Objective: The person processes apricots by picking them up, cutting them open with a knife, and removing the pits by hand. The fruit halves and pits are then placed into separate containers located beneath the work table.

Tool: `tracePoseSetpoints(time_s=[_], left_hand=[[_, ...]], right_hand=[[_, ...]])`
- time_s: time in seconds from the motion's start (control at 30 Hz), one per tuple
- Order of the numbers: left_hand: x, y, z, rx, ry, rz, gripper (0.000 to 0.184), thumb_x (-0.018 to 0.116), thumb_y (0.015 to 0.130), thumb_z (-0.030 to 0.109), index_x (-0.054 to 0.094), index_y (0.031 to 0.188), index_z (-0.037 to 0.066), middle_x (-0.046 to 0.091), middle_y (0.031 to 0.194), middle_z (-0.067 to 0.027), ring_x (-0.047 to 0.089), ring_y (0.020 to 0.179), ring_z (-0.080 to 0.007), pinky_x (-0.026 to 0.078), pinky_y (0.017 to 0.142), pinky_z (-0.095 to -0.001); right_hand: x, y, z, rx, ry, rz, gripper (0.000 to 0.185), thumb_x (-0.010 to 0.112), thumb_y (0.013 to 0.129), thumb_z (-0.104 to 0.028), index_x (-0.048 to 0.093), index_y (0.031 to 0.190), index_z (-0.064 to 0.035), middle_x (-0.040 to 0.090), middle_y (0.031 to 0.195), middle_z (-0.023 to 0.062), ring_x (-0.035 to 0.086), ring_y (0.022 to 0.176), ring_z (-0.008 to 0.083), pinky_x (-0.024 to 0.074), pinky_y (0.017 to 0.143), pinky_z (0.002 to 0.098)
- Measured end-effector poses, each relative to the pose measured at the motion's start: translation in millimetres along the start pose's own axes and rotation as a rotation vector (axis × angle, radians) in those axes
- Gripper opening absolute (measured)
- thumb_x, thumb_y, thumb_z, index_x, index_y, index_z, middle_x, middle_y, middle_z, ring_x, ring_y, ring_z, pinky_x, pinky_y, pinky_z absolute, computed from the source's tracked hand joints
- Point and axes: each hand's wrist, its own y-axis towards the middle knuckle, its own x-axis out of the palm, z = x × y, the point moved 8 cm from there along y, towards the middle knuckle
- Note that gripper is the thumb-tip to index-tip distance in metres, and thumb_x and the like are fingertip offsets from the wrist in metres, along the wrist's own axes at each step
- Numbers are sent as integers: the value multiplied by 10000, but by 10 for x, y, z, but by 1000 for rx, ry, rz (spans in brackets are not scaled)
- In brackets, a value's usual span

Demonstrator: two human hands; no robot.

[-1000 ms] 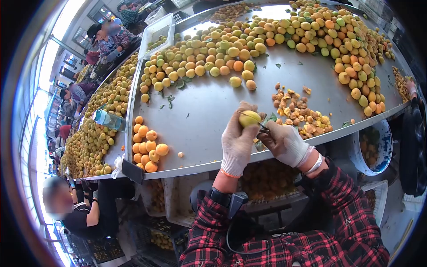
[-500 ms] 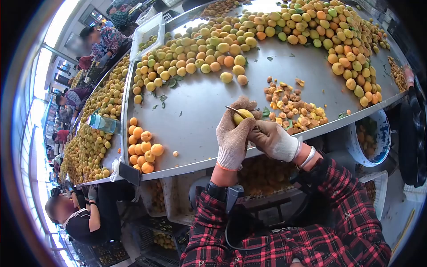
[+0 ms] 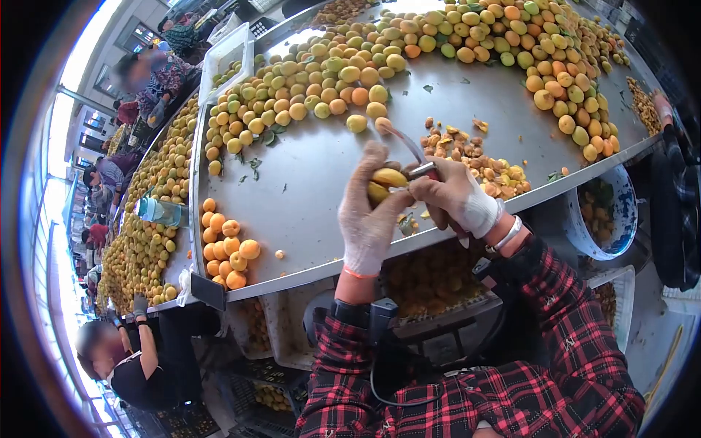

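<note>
Head view: the split fruit (image 3: pixel 390 178), above the desk (image 3: pixel 292 193), is clasped in the left grip (image 3: pixel 367 217) while the right grip (image 3: pixel 458 193) holds a knife (image 3: pixel 423 170); probably light, soft and slick inside, it is best cradled by its skin.

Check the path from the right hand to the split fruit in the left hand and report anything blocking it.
Nothing visible blocks it: the right hand is close beside the split fruit in the left hand. The knife in the right hand points its blade out over the table.
</note>
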Motion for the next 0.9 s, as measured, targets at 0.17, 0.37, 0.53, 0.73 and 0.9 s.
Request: tracePoseSetpoints(time_s=[0.17, 0.37, 0.53, 0.73, 0.9], left_hand=[[278, -99, 17, 138, 410, -221, 813, 710, 737, -87, 382, 1469, 47, 552, 1328, -136, 586, 1156, -226, 481, 975, -337], [87, -36, -165, -140, -610, -134, 563, 550, 962, 116, 332, 1459, -33, 432, 1444, -159, 404, 1363, -304, 404, 1095, -423], [89, -45, -249, -248, -986, -215, 550, 519, 1000, 320, 405, 1385, -55, 467, 1402, -172, 423, 1341, -368, 405, 1090, -471], [62, -89, -532, -303, -705, 17, 536, 500, 1012, 319, 411, 1380, -61, 497, 1366, -199, 497, 1265, -357, 411, 1072, -476], [179, -178, -536, -386, -604, -17, 559, 425, 1028, 339, 383, 1381, -92, 497, 1341, -245, 507, 1244, -345, 402, 1078, -462]], right_hand=[[-22, 71, 137, 62, 32, 32, 349, 660, 894, -332, 612, 960, 8, 622, 707, 40, 540, 468, 62, 406, 392, 213], [-10, 19, 76, 28, 182, -129, 298, 570, 892, -273, 638, 957, 10, 627, 678, 45, 531, 468, 76, 389, 387, 220], [73, -131, -168, -56, -170, -93, 209, 699, 843, -140, 659, 994, -1, 622, 738, 11, 596, 614, 84, 465, 561, 222], [176, -49, -227, -631, -659, 47, 289, 784, 772, -106, 639, 1014, -45, 648, 899, 113, 636, 796, 265, 519, 719, 334], [232, 14, -131, -719, -826, -37, 253, 756, 757, -117, 641, 976, -66, 653, 926, 130, 638, 839, 353, 522, 722, 377]])
